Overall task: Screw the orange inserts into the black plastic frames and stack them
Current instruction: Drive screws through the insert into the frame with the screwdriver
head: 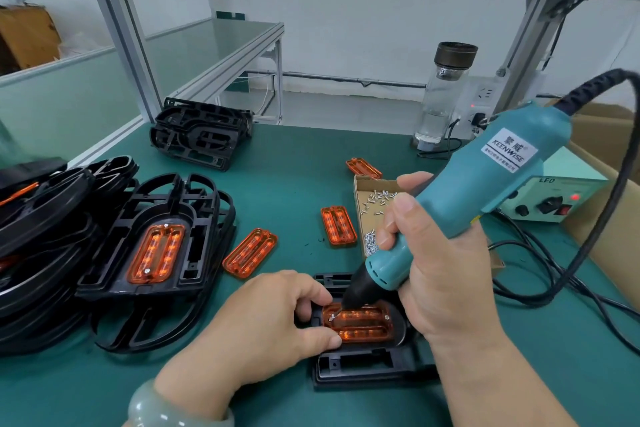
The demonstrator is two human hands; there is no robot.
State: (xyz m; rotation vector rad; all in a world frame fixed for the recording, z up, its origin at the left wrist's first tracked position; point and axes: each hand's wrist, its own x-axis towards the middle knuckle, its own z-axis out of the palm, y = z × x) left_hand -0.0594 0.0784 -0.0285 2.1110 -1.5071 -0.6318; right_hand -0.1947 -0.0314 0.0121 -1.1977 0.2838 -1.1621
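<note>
While the right hand (436,263) wraps its fingers around the blue-green driver (460,191), the tip rests on a small screw (331,317) at the left end of the orange insert (360,322). That insert lies flat in the black frame (367,364), which sits on the green counter (294,166) just in front of the box (356,204) of screws. The left hand (273,315) curls over the frame, with thumb and finger pinching the insert at its left end, likely to stop it sliding.

The step in hand looks like driving this screw in. The screw leans a bit (it is not sunk yet), so the next move likely needs the driver held straighter and pushed gently down until the head sits flat. A screw head shows at the other end too, so after this one the frame may be ready for the stack (156,253), well left of the box.

The insert's long side runs left to right, from one hand toward the other, with its ribbed face up. Three spare inserts (249,251) lie left of the box.
</note>
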